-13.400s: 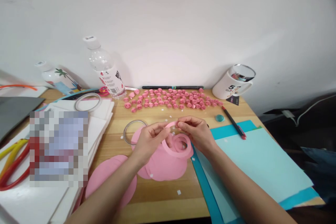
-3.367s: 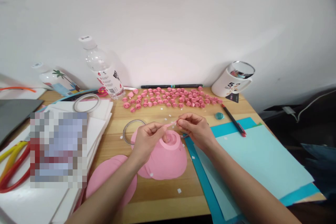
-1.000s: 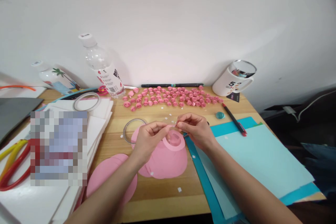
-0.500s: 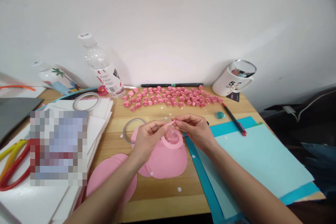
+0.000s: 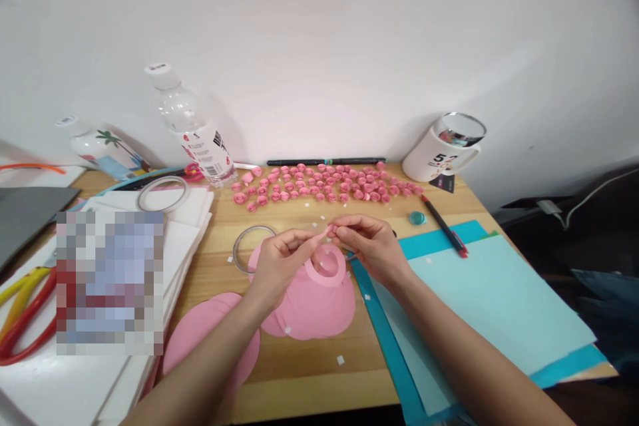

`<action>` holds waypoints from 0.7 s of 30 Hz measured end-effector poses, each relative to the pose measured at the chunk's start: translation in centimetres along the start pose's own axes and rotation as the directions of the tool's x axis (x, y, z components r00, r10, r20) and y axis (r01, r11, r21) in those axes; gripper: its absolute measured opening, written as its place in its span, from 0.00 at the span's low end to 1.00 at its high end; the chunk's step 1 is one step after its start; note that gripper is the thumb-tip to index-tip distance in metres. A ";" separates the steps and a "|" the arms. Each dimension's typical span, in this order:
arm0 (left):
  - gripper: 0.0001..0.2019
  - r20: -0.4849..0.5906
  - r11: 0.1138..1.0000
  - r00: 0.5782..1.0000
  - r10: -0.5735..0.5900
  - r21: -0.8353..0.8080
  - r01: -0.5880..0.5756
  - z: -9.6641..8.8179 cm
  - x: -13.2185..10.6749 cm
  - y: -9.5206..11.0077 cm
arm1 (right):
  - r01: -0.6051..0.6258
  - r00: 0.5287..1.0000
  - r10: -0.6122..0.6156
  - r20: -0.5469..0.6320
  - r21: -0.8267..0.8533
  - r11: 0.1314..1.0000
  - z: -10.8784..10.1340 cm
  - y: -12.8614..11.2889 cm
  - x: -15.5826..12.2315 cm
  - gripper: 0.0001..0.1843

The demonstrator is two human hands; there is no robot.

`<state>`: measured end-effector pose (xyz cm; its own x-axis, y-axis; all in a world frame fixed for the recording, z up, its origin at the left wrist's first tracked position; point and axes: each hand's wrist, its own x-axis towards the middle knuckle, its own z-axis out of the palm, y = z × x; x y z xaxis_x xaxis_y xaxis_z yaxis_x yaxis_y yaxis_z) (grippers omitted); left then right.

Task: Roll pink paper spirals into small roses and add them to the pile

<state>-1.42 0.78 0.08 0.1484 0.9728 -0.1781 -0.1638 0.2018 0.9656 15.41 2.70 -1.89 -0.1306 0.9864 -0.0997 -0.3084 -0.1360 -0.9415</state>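
A curling pink paper strip (image 5: 325, 276) hangs in a loop below my fingers, over a pile of round pink paper pieces (image 5: 319, 313). Its upper end is pinched by both hands. My left hand (image 5: 284, 259) is closed on the strip from the left, thumb on top. My right hand (image 5: 370, 246) grips its tip, fingertips almost touching the left ones. Behind my hands, many small rolled pink paper roses (image 5: 329, 183) lie in rows. More pink paper circles (image 5: 210, 333) lie partly under my left forearm.
A tape roll (image 5: 242, 249) lies left of my hands. Light blue paper sheets (image 5: 489, 319) and a red-and-black pen (image 5: 444, 226) are at right. A mug (image 5: 434, 153) and a bottle (image 5: 200, 140) stand by the wall. Scissors (image 5: 30, 319) rest on white sheets at left.
The strip's upper end has shortened between my fingertips, with the hands drawn slightly closer together. Everything else stays in place, apart from a slight shift of the view.
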 end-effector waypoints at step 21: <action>0.07 0.009 1.000 1.000 -0.004 0.015 0.004 0.1 0.0 0.2 | -0.022 1.000 0.022 0.009 -0.021 1.000 0.1 -0.1 -0.1 0.07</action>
<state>-1.35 0.77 0.26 0.1574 0.9710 -0.1801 -0.1488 0.2036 0.9677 15.37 2.60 -1.77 -0.1457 0.9823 -0.1178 -0.2856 -0.1558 -0.9456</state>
